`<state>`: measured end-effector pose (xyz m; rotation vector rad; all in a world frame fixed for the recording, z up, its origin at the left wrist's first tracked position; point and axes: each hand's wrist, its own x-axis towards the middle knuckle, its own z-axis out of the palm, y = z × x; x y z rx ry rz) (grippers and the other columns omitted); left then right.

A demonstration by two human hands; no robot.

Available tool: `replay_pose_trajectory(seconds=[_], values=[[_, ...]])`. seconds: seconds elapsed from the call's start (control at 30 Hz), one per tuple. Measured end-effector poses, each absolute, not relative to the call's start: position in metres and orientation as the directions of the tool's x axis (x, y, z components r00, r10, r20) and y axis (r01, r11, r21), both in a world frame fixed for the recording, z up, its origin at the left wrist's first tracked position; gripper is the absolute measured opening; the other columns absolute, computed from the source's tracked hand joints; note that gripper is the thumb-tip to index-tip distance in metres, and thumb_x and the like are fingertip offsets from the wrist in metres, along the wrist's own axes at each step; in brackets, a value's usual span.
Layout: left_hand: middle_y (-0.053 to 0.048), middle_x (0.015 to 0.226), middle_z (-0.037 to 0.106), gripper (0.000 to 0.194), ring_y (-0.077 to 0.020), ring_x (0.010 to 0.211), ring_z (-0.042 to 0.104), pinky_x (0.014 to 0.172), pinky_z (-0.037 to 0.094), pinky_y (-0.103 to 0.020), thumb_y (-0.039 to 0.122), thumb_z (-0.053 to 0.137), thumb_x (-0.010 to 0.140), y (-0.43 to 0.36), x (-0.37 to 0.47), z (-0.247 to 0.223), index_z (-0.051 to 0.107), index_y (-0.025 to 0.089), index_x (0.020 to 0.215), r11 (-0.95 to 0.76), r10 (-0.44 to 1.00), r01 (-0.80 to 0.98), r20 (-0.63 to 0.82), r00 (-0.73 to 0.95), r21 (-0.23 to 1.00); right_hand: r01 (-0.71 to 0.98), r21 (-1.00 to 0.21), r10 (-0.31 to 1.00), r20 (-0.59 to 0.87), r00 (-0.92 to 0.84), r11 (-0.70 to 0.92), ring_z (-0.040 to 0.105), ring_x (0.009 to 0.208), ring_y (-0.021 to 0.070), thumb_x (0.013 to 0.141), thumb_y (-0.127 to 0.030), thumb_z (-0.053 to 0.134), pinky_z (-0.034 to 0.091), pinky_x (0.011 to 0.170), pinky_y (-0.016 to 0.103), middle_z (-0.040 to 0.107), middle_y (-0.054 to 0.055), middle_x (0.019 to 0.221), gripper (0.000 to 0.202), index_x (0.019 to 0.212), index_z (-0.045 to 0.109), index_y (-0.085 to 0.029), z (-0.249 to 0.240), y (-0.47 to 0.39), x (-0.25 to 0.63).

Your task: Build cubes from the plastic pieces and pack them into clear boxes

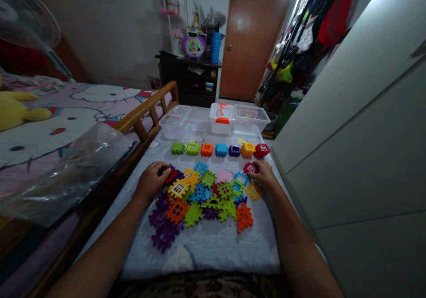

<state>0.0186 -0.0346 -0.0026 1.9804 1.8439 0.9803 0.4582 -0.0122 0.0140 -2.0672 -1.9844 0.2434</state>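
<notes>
A heap of toothed plastic building tiles, with a green tile (193,214) and an orange tile (176,211) among them, lies on the cloth-covered table. At the heap's upper left, my left hand (152,183) has its fingers curled around the edge of a dark purple tile (162,171); a red tile (171,174) lies beside it. My right hand (265,174) pinches a red tile with a white window grid (250,168) at the heap's upper right. Just below that hand lies a yellow tile (254,191).
Beyond the heap runs a row of assembled blocks, from a green block (177,148) to a red block (262,150). Behind them stand clear plastic bins (251,119) and a lidded box (222,123). A wooden bed rail (143,116) borders the left, a white cabinet (349,134) the right.
</notes>
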Motion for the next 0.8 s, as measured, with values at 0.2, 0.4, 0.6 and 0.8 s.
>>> replay_pose_trajectory(seconds=[0.2,0.4,0.6,0.8], values=[[-0.007,0.098,0.068,0.033,-0.0242,0.096,0.063,0.094,0.049,-0.036,0.049,0.05,0.085,-0.0346,0.0189,-0.0011,0.067,0.021,0.088,-0.149,0.955,0.786,0.292,-0.042,0.6,0.963,-0.269,0.998,0.058,0.039,-0.022,0.054,0.102,0.0259,0.077,-0.037,0.07,0.04,0.084,0.033,0.059,0.01,0.109,0.041,0.114,0.068,-0.019,0.0147,-0.0138,0.455],[-0.007,0.098,0.068,0.033,-0.0243,0.094,0.064,0.091,0.05,-0.036,0.048,0.049,0.084,-0.035,0.0199,0.0002,0.067,0.021,0.087,-0.143,0.957,0.788,0.286,-0.044,0.599,0.971,-0.24,0.998,0.054,0.023,-0.01,0.053,0.104,0.0266,0.078,-0.037,0.069,0.04,0.084,0.033,0.058,0.01,0.114,0.045,0.119,0.065,-0.02,0.0162,-0.0165,0.4521],[-0.007,0.097,0.069,0.032,-0.0238,0.095,0.064,0.091,0.05,-0.035,0.048,0.05,0.084,-0.0351,0.02,0.0007,0.067,0.021,0.087,-0.146,0.956,0.789,0.289,-0.043,0.597,0.978,-0.209,0.999,0.042,0.013,-0.004,0.053,0.101,0.0265,0.077,-0.039,0.069,0.04,0.082,0.033,0.059,0.011,0.112,0.046,0.118,0.066,-0.019,0.0206,-0.0145,0.4506],[-0.007,0.099,0.068,0.034,-0.0242,0.096,0.064,0.091,0.05,-0.035,0.049,0.049,0.085,-0.035,0.0184,-0.0009,0.067,0.021,0.089,-0.154,0.957,0.797,0.288,-0.026,0.584,0.984,-0.178,1.0,0.014,-0.014,0.017,0.055,0.1,0.0254,0.077,-0.037,0.068,0.04,0.081,0.032,0.061,0.011,0.111,0.043,0.116,0.067,-0.018,0.0231,-0.0092,0.4537]])
